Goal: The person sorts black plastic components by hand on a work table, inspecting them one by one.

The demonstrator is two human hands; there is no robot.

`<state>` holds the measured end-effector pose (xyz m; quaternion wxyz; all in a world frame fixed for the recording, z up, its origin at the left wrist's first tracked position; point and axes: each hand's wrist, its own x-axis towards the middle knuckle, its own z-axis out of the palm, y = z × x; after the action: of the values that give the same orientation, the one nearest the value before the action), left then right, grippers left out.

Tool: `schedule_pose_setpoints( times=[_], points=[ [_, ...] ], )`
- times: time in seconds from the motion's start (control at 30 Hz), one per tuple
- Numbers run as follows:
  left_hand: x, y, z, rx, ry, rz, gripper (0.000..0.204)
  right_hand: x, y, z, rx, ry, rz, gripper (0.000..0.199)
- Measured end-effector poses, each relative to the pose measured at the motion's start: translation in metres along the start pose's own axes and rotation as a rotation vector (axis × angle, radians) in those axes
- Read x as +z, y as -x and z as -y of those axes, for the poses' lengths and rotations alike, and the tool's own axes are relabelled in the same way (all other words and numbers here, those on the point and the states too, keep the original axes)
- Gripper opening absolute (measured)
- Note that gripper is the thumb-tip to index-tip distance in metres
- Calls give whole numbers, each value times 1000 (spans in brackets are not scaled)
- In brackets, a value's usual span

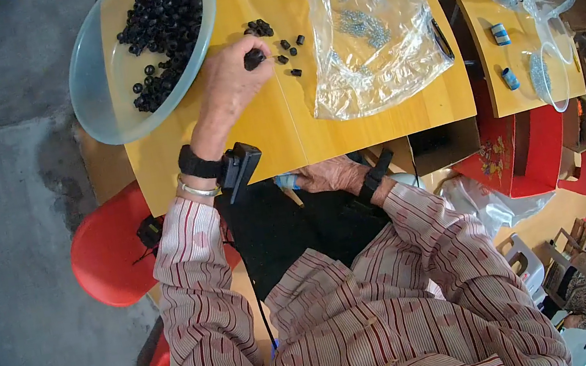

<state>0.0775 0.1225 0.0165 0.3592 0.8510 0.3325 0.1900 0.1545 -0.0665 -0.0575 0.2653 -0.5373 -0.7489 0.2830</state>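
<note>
My left hand (235,85) is closed over the yellow table, its fingers around a small black plastic cap (254,59). Several loose black plastic pieces (293,51) lie just right of its fingertips, with a small cluster of them (258,28) beyond. At the table's near edge, low over my lap, my right hand (334,176) has its fingers together, partly hidden. Something blue and white (287,181) shows at its fingertips, with a narrow tan strip (294,197) below. What this hand grips cannot be made out.
A large translucent bowl (93,100) of black caps stands at the left. Right of centre, a clear plastic bag (355,89) holds small metal parts. Another table (516,90) on the right bears a bag and blue-white rolls. A red chair (108,250) stands at left; people sit at far right.
</note>
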Motion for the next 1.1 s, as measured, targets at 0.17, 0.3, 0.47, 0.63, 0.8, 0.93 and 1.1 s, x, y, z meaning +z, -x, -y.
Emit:
schedule_pose_setpoints(
  times=[0.17, 0.3, 0.47, 0.63, 0.8, 0.93, 1.1],
  points=[
    [13, 2, -1, 212, -210, -112, 17, 2, 0, -4, 49, 11, 98, 36],
    [19, 6, 2, 268, -287, -170, 16, 9, 0, -8, 14, 12, 32, 37],
    [13, 10, 1, 318, -335, -218, 21, 14, 5, -9, -31, 14, -21, 38],
    [17, 13, 5, 317, -275, -228, 32, 4, 1, -2, 64, 38, 107, 35],
    [12, 18, -2, 277, -277, -174, 38, 7, 3, -5, 32, 75, 109, 39],
    [5, 21, -1, 275, -320, -126, 43, 4, 1, -4, 31, 103, 151, 42],
    [-2, 23, -7, 314, -335, -76, 44, 4, 2, -5, 41, 75, 117, 39]
  ],
)
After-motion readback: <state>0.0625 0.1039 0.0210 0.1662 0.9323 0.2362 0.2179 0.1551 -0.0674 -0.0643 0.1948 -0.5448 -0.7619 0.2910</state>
